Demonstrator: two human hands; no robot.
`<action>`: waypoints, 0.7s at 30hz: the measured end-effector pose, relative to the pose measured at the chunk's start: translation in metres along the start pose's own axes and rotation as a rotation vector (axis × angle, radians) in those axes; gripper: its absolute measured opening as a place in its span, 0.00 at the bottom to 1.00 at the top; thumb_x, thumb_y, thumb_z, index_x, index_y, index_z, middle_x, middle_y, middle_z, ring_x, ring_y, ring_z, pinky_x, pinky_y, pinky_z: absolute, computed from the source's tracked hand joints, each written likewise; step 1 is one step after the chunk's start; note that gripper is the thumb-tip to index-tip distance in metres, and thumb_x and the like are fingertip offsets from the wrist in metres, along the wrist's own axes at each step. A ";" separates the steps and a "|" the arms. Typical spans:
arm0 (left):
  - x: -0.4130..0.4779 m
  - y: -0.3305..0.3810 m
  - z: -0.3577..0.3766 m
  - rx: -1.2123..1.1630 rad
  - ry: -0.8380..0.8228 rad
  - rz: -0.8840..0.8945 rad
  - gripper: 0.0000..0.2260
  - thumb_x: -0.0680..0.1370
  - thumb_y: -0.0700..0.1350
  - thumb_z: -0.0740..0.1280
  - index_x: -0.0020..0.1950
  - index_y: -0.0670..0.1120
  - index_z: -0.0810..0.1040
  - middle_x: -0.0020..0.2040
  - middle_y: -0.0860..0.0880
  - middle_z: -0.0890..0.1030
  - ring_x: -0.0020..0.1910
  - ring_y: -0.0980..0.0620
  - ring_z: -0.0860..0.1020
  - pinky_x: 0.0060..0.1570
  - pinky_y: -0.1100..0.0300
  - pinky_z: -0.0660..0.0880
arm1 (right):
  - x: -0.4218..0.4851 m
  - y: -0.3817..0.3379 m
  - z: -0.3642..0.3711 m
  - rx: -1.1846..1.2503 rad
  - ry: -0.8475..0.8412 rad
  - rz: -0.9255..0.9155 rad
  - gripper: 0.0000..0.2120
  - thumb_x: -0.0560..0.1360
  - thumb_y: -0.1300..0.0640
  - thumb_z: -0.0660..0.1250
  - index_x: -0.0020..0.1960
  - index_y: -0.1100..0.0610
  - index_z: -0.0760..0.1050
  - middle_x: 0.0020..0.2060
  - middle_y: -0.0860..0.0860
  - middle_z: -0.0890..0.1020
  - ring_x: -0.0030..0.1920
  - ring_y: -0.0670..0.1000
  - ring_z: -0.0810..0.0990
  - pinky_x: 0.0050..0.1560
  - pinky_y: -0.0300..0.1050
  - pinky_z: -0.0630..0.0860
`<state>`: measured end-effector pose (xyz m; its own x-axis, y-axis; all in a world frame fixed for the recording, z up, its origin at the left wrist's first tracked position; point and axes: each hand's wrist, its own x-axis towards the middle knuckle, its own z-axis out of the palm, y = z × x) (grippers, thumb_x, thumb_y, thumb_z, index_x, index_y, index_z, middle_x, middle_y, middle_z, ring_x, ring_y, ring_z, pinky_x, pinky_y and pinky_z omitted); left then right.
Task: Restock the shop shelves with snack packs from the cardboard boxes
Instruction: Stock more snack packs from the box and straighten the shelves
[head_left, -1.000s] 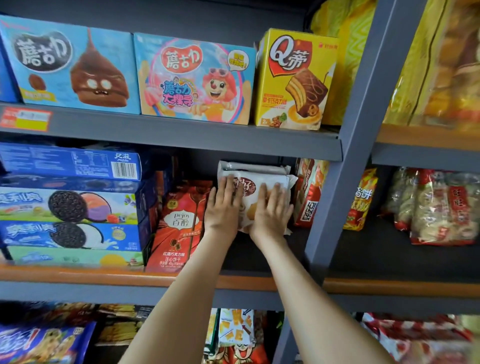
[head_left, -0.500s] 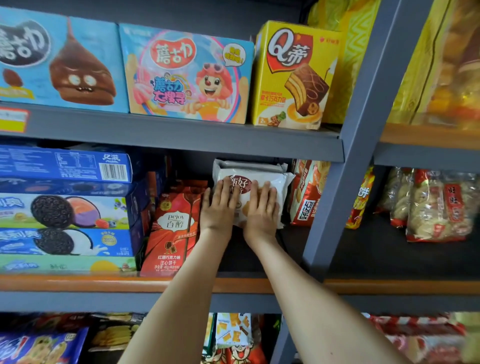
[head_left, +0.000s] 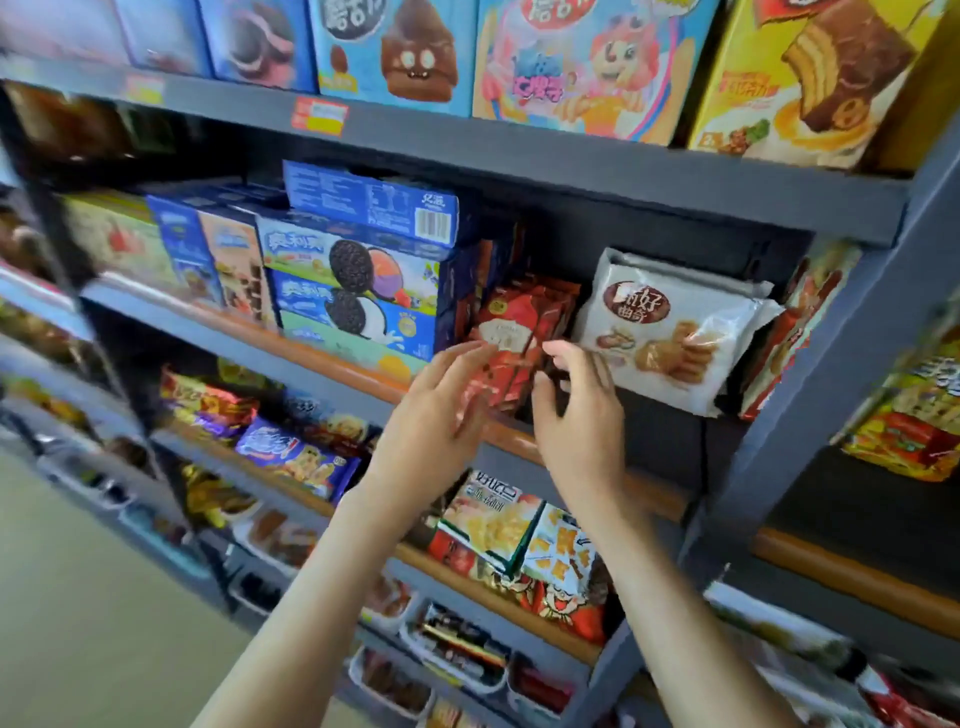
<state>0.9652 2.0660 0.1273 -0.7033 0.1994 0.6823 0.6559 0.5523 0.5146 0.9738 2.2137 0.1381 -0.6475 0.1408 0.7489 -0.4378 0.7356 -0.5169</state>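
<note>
Middle shelf (head_left: 218, 338), right end, beside the grey upright post (head_left: 831, 389): white cookie pack (head_left: 670, 332) sits on the shelf, standing on its lower edge and tilted, printed face out. Another pack of the same white wrapper shows just behind its top edge. Red biscuit boxes (head_left: 519, 332) stand just to its left; a stack of blue sandwich-cookie boxes (head_left: 363, 291) is further left, with one box laid flat on top.

Left hand (head_left: 436, 431): raised in front of the red boxes, fingers spread and relaxed, holding nothing. Right hand (head_left: 582, 426): beside it, fingers loosely bent, also holding nothing; its fingertips are near the pack's lower left corner but apart from it. Both hands are slightly blurred.

Upper shelf: blue chocolate-mushroom box (head_left: 395, 52), pink cartoon box (head_left: 582, 67), yellow cake box (head_left: 810, 78) in a row. Lower shelves carry mixed snack bags, mostly blurred.
</note>
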 end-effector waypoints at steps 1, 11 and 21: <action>-0.018 -0.002 -0.006 0.008 0.024 -0.075 0.19 0.78 0.48 0.58 0.68 0.44 0.72 0.64 0.47 0.74 0.64 0.51 0.72 0.61 0.65 0.67 | -0.008 -0.010 0.006 0.075 -0.032 -0.035 0.12 0.76 0.64 0.63 0.59 0.61 0.75 0.53 0.54 0.78 0.55 0.54 0.78 0.56 0.47 0.74; -0.234 0.003 -0.025 0.105 0.404 -0.935 0.13 0.79 0.36 0.63 0.61 0.48 0.75 0.53 0.49 0.80 0.47 0.55 0.79 0.53 0.58 0.76 | -0.163 -0.059 0.077 0.423 -0.671 -0.154 0.12 0.73 0.64 0.66 0.57 0.62 0.76 0.51 0.56 0.79 0.52 0.59 0.79 0.51 0.54 0.77; -0.508 0.056 -0.033 0.303 0.652 -1.723 0.13 0.79 0.39 0.62 0.63 0.43 0.75 0.56 0.45 0.80 0.57 0.47 0.78 0.56 0.58 0.72 | -0.371 -0.090 0.120 0.387 -1.500 -0.222 0.17 0.77 0.61 0.64 0.66 0.60 0.70 0.60 0.56 0.74 0.60 0.55 0.74 0.58 0.42 0.67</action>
<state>1.3683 1.9691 -0.1727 -0.2052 -0.9254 -0.3186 -0.6887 -0.0948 0.7188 1.1784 2.0154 -0.1431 -0.4537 -0.8804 -0.1379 -0.5804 0.4093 -0.7039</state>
